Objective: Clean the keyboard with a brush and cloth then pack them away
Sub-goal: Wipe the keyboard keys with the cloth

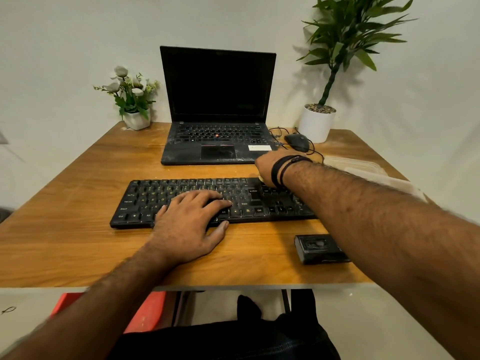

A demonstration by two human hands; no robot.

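The black keyboard (197, 196) lies across the middle of the wooden table (78, 178). My left hand (192, 222) rests flat on its lower middle keys, fingers straight and spread, thumb over the front edge. My right hand (270, 167) hovers at the keyboard's far right corner with its back towards me. Its fingers curl downwards and are hidden. A small pale sliver (260, 179) peeks out under that hand; I cannot tell whether it is cloth or brush.
An open black laptop (218, 100) stands behind the keyboard, with a wired mouse (297, 142) to its right. A small black box (320, 249) lies near the front right edge. A blurred pale object (368, 172) lies at the right. Potted plants (317, 123) (135, 118) stand at the back corners.
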